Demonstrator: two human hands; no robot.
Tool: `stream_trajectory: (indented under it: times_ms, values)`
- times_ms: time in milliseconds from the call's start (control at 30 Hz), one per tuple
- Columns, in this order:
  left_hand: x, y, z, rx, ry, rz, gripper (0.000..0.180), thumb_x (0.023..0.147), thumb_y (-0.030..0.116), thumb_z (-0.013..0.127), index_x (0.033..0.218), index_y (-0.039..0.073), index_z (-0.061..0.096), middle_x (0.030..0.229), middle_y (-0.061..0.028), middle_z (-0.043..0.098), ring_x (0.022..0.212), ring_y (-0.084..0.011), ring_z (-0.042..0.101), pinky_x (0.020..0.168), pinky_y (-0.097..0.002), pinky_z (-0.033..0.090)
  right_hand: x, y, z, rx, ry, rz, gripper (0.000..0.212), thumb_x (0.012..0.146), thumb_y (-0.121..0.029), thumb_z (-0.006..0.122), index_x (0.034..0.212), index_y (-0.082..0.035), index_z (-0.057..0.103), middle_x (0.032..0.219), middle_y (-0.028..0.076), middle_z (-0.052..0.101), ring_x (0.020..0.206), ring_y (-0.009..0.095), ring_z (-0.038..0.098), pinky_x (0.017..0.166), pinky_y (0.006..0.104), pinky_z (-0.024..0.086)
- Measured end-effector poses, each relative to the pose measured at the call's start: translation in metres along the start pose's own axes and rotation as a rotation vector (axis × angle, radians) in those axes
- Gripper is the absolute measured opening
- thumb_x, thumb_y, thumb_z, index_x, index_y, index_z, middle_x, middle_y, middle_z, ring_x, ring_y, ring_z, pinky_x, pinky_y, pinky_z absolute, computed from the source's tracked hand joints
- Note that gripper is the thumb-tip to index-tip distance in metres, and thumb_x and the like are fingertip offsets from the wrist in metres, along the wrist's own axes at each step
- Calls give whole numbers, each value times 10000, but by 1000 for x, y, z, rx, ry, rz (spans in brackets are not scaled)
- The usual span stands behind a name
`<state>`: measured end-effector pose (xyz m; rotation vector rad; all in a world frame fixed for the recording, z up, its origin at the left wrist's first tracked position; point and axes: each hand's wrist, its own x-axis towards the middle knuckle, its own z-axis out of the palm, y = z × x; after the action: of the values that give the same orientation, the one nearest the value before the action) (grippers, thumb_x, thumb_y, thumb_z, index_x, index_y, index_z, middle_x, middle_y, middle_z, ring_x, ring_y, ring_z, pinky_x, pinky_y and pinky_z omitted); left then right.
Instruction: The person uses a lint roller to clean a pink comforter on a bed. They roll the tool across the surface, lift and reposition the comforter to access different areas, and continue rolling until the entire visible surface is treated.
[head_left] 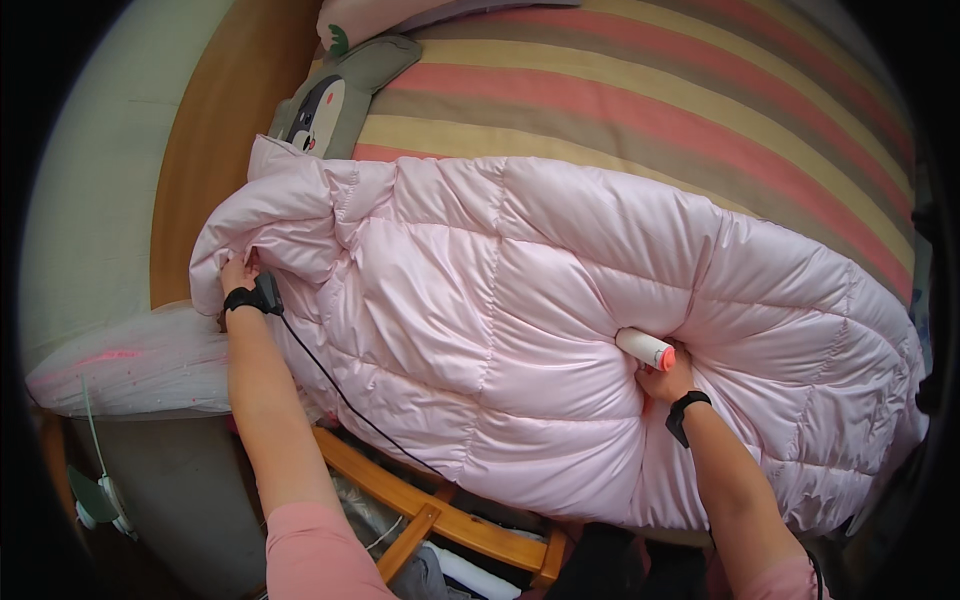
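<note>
Head view, only one I have: pink quilted coat (pixel 520 330), glossy puffy fabric stitched into big padded panels, lies spread across the bed over a striped bedspread (pixel 680 110) in salmon, cream and grey-brown bands. My left hand (pixel 238 275) is curled shut on a fold of the coat at its left edge; fingertips are buried in the fabric. There's a black strap on that wrist with a thin black cable (pixel 340 395) trailing down over the coat. My right hand (pixel 665 378) is wrapped around a white roller (pixel 645 349), cylinder shape with an orange end cap, pressed into the coat near the middle-right; fingers mostly hidden under it, handle not visible. A grey cushion (pixel 335 100) with a cartoon face sits at the top, partly cut off. Wooden rack (pixel 440 505) below the coat, contents too dark to read. Coat's right end fades into the dark rim.
</note>
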<state>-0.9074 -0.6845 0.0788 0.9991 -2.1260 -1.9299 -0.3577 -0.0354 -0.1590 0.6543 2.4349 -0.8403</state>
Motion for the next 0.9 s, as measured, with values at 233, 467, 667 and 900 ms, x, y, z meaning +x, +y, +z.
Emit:
stream_trajectory:
  times_ms: [233, 467, 667, 900]
  values:
    - [-99, 69, 88, 413, -517, 483, 1011, 1025, 311, 644, 1645, 97, -126, 1697, -192, 190, 1571, -313, 202, 1239, -513, 194, 5, 0, -2, 121, 126, -235, 335, 716, -173, 721, 1052, -168, 721, 962, 81, 751, 945, 313, 712, 893, 431, 554]
    - [-336, -140, 58, 1109, -566, 664, 841, 968, 354, 693, 1632, 68, 265, 1651, -371, 135, 1553, -473, 170, 1244, -476, 203, 2, -1, -8, 143, 102, -177, 314, 738, -196, 712, 1049, -151, 719, 962, 118, 735, 967, 350, 689, 921, 451, 538]
    - [-495, -305, 48, 1152, -658, 772, 863, 1006, 448, 600, 1665, 110, 156, 1651, -374, 109, 1537, -518, 141, 1235, -576, 134, -31, -8, -64, 343, -213, -116, 313, 851, -263, 650, 974, 18, 714, 1021, 255, 724, 949, 425, 680, 904, 455, 535]
    - [-377, -358, 126, 1483, -598, 788, 851, 978, 544, 538, 1636, 94, 243, 1690, -282, 132, 1548, -493, 135, 1223, -619, 184, -231, 214, -141, 758, 76, 20, 318, 919, -138, 731, 1207, -9, 689, 1102, 77, 720, 1011, 172, 659, 907, 336, 525]
